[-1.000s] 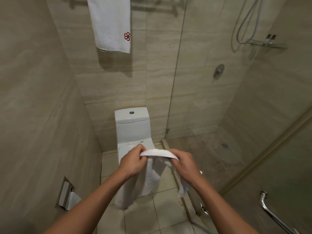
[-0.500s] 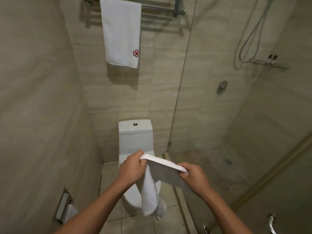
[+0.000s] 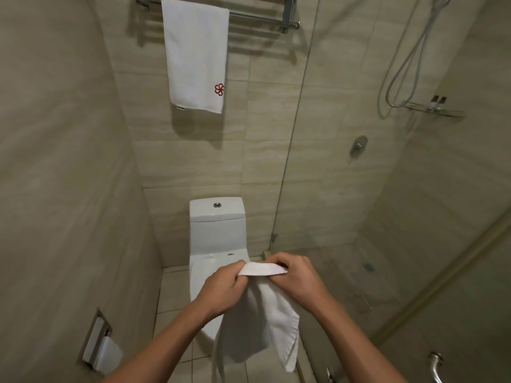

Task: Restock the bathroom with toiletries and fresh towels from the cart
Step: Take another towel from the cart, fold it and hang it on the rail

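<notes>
White small towel (image 3: 260,322) held up in front of the person, above the toilet (image 3: 215,244) bowl and the floor tiles (image 3: 177,294). Left hand (image 3: 221,288) and right hand (image 3: 298,277) both closed on its top edge, close together, almost touching. Fingers (image 3: 237,268) of the left hand curl over the left end of the folded edge; the right hand pinches the right end, thumb under, fingers on top. Short strip of folded hem shows between the 2 hands. Rest of the cloth hangs loose below the hands, 1 corner drooping lower right, the bottom edge near the frame bottom. Cloth covers part of the toilet seat from this view; cannot tell whether it touches it.

Second white towel (image 3: 196,56) hangs over a chrome rack (image 3: 262,19) high on the back wall, straight above the toilet tank. Red flower logo (image 3: 219,89) near its lower right corner. It hangs flat, on the left part of the rack; the right part of the rail is bare.

Toilet paper holder (image 3: 96,344) is recessed in the left wall, low, with a roll and a loose sheet hanging. Glass panel (image 3: 293,139) splits toilet area from shower on the right. Shower hose (image 3: 401,64) loops down the wall, round valve (image 3: 358,146) below it. Small shelf (image 3: 434,110) on the right wall carries 2 small dark-capped bottles (image 3: 439,102). Chrome door handle (image 3: 435,366) at lower right edge. Beige tile walls all round.
</notes>
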Available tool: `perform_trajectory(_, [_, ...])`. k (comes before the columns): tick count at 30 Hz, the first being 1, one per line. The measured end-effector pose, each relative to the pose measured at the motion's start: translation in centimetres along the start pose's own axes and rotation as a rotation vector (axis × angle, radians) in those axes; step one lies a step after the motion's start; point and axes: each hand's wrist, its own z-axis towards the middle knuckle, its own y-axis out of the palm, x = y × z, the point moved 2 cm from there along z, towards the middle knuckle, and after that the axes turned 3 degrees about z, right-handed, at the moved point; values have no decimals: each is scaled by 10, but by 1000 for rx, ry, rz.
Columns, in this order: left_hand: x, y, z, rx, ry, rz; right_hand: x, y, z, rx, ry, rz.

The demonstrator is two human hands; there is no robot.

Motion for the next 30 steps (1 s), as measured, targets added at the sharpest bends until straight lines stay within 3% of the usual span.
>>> perform_trajectory(3, [-5, -7, 2, 76, -79, -66, 11, -7, -8, 62, 54, 85])
perform_trajectory(6, [-8, -7, -1, 52, -115, -88, 14, -4, -13, 100, 84, 184])
perform_trajectory(10, [10, -4, -9, -33, -45, -174, -3, 6, -5, 133, 20, 257])
perform_trajectory(14, [26, -6, -3, 45, 72, -148, -14, 12, -5, 43, -23, 206])
perform_trajectory(16, [25, -6, -1, 73, 86, -183, -12, 12, -7, 76, -5, 222])
perform_trajectory(22, [15, -10, -1, 201, -58, -342, 0, 9, -19, 170, 27, 318])
perform_trajectory(27, [23, -13, -4, 201, -120, -482, -6, 10, -23, 233, 40, 424])
perform_trajectory(30, [17, -8, -8, 164, -154, -518, -5, 11, -19, 285, 45, 339])
